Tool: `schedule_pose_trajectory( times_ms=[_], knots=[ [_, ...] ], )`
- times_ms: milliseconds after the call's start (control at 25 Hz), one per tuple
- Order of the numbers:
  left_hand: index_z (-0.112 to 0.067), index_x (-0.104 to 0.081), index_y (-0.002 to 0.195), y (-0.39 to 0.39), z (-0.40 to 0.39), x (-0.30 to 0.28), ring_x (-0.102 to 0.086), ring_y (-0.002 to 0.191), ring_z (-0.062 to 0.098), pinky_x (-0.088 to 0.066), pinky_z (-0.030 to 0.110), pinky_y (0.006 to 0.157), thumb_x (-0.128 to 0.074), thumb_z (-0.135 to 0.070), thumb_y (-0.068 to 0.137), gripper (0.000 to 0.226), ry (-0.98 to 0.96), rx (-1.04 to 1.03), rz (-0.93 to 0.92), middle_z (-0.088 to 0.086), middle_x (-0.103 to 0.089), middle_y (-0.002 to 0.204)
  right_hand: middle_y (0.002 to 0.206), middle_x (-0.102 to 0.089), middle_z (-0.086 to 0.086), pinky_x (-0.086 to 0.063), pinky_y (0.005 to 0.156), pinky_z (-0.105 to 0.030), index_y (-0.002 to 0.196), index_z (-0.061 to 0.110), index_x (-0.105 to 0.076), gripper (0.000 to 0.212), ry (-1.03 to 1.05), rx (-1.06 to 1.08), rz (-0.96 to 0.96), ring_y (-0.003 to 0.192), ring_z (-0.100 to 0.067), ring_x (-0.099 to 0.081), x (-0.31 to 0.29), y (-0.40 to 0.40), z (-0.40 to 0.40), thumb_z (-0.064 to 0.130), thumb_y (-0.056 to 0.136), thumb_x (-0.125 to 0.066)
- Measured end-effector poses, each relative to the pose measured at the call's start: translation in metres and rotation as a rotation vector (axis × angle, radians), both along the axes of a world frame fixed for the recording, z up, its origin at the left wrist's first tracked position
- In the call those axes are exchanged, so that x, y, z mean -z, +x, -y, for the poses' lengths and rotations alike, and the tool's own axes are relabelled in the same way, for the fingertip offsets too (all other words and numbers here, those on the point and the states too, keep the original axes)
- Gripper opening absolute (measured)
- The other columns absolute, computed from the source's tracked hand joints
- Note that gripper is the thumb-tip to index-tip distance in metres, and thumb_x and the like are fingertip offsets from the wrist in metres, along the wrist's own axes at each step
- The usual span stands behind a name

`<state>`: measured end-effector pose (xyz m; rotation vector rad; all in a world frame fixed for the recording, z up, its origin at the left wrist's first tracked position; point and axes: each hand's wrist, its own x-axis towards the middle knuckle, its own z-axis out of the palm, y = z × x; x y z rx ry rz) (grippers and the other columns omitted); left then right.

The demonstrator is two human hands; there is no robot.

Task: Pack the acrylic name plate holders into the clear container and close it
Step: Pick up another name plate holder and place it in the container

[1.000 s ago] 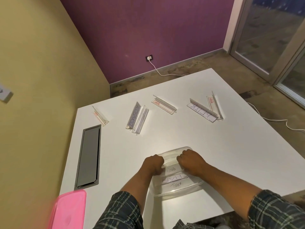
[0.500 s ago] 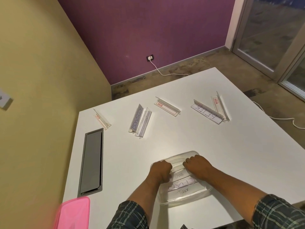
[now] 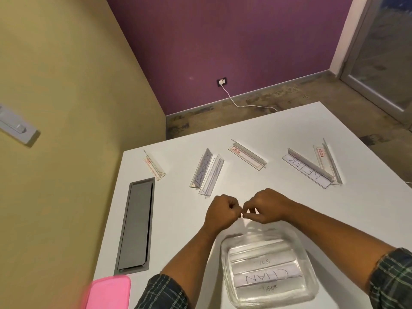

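The clear container point(image 3: 224, 257) stands on the white table near me. It holds three acrylic name plate holders point(image 3: 266, 278) lying flat, with papers reading DOG, CHAN and TIGER. My left hand point(image 3: 223, 211) and my right hand point(image 3: 266, 205) hover just beyond the container's far rim. Both have their fingers curled shut and the fingertips meet. I can make out nothing held in them, only a faint clear blur below. Several more holders lie across the far side of the table: a KOSAKI pair point(image 3: 206, 173), a bare one point(image 3: 247, 158) and a PETER pair point(image 3: 308, 172).
A pink lid point(image 3: 107, 293) lies at the near left table edge. A grey cable hatch point(image 3: 137, 226) is set into the table on the left. One more holder point(image 3: 154, 166) lies near the far left corner. Yellow and purple walls stand beyond the table.
Both hands have lifted off the holders in the container and moved away from me, past its far rim, closing into fists that touch. The camera has tilted.
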<state>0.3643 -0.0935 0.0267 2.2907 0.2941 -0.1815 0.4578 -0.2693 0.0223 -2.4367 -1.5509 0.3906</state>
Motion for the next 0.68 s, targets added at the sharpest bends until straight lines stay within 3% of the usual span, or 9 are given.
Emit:
schedule_pose_trajectory(
  times_ms=[80,160,240,320,440,600,680],
  knots=[
    [-0.003,-0.066,0.069,0.013,-0.027,0.003,-0.061,0.060,0.027,-0.056,0.045,0.065,-0.054,-0.020,0.079,0.023,-0.047,-0.194,0.012,0.015,-0.067,0.067,0.105,-0.074,0.016,-0.048,0.079,-0.031,0.131,0.039,-0.057,0.042,-0.172,0.077,-0.093,0.097,-0.013,-0.067,0.001,0.028,-0.024,0.055,0.092,-0.056],
    [-0.008,-0.067,0.079,0.021,-0.051,0.012,-0.065,0.076,0.026,-0.054,0.036,0.071,-0.055,-0.018,0.085,0.017,-0.027,-0.330,0.001,0.008,-0.070,0.078,0.126,-0.066,0.016,-0.048,0.089,-0.035,0.148,0.039,-0.035,0.068,-0.300,0.145,-0.177,0.113,-0.016,-0.062,0.009,0.052,-0.043,0.056,0.089,-0.062],
    [-0.014,-0.070,0.096,0.028,-0.074,0.027,-0.067,0.090,0.022,-0.050,0.027,0.076,-0.058,-0.018,0.089,0.015,-0.020,-0.399,-0.032,0.000,-0.072,0.091,0.144,-0.055,0.011,-0.046,0.097,-0.037,0.156,0.037,-0.022,0.084,-0.332,0.222,-0.239,0.126,-0.019,-0.055,0.022,0.076,-0.062,0.053,0.087,-0.067],
    [-0.012,-0.070,0.115,0.034,-0.092,0.044,-0.068,0.103,0.022,-0.049,0.027,0.086,-0.064,-0.023,0.090,0.028,-0.007,-0.422,-0.065,0.001,-0.072,0.108,0.154,-0.045,0.008,-0.042,0.104,-0.037,0.157,0.035,-0.018,0.088,-0.295,0.297,-0.287,0.135,-0.019,-0.049,0.035,0.095,-0.081,0.051,0.087,-0.069],
    [-0.008,-0.062,0.134,0.043,-0.103,0.068,-0.066,0.116,0.025,-0.050,0.036,0.102,-0.065,-0.024,0.092,0.045,-0.025,-0.449,-0.071,0.006,-0.067,0.128,0.160,-0.036,0.004,-0.040,0.109,-0.038,0.159,0.032,-0.018,0.090,-0.218,0.359,-0.311,0.142,-0.022,-0.042,0.054,0.115,-0.108,0.049,0.087,-0.070],
    [-0.005,-0.063,0.131,0.058,-0.103,0.092,-0.066,0.116,0.027,-0.051,0.032,0.099,-0.061,-0.020,0.096,0.038,-0.069,-0.524,-0.016,0.010,-0.070,0.124,0.151,-0.049,0.002,-0.047,0.102,-0.040,0.158,0.037,-0.015,0.092,-0.189,0.372,-0.293,0.130,-0.024,-0.052,0.072,0.140,-0.140,0.045,0.086,-0.072],
    [-0.005,-0.068,0.122,0.066,-0.102,0.101,-0.069,0.110,0.028,-0.052,0.028,0.092,-0.061,-0.020,0.096,0.030,-0.067,-0.554,-0.003,0.011,-0.073,0.117,0.154,-0.046,0.002,-0.046,0.104,-0.041,0.158,0.037,-0.011,0.098,-0.204,0.371,-0.281,0.134,-0.026,-0.050,0.081,0.151,-0.153,0.043,0.085,-0.075]
  ],
)
